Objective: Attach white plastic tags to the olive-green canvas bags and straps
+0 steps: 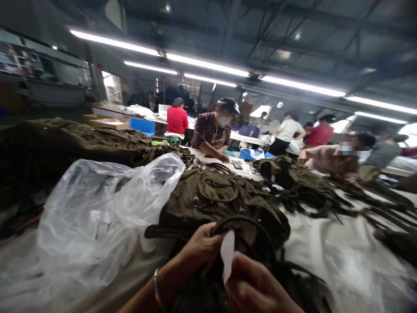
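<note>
Rows of strip lights hang over a large workroom, where a person in a patterned top leans on the far side of the pale worktable and a person in red sits farther back. An olive-brown canvas bag with buckled straps lies on the near part of the table, directly in front of the wearer. The left hand, a bracelet at its wrist, has its fingers curled closed on the bag's near edge; whether on a handle or a trim is hard to tell in the shadow. The right hand pinches a narrow white slip between thumb and fingers, just beside the left fingertips. A crumpled clear plastic bag spreads to the left, and more olive-brown bags are piled to the right.
</note>
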A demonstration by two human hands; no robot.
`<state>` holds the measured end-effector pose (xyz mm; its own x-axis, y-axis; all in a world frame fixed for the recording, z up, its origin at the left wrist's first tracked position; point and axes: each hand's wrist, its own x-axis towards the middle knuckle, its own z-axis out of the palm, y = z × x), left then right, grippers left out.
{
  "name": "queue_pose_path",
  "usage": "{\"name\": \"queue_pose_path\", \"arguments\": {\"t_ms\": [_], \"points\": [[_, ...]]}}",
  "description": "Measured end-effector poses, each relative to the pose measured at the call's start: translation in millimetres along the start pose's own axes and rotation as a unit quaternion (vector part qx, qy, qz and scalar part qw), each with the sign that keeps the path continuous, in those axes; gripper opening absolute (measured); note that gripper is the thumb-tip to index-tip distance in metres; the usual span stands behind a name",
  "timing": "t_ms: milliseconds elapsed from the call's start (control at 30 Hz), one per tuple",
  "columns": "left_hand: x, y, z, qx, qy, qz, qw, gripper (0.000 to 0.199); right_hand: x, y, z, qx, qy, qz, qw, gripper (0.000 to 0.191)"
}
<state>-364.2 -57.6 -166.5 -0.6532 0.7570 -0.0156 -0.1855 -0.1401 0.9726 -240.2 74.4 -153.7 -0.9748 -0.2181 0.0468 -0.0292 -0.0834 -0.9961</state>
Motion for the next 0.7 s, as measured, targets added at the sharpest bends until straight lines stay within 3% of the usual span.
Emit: {"name": "queue_pose_path", "arguments": {"t_ms": [133,233,400,567,700], "points": [[-3.8,28.9,13.2,0.049,-0.011,0.024,0.998,0.045,-21.7,44.9,-22.9,-0.029,0.162,0.088,0.982,0.042],[-12.7,50.2,33.0,0.11,-0.028,0.048,0.992,0.046,-16.2,52.3,-30.6,0.019,0.234,0.098,0.967,0.056],[-30.8,55.9,59.5,0.217,-0.023,0.084,0.972,0.049,-7.4,46.2,-27.2,0.095,0.208,0.059,0.972,0.058],[-46.4,57.4,75.5,0.294,-0.046,0.102,0.949,0.042,-8.2,49.5,-26.4,0.122,0.189,0.105,0.969,0.057],[-45.1,51.3,76.2,0.302,-0.006,0.082,0.95,0.048,-19.1,39.2,-26.2,0.158,0.217,0.038,0.963,0.057]]}}
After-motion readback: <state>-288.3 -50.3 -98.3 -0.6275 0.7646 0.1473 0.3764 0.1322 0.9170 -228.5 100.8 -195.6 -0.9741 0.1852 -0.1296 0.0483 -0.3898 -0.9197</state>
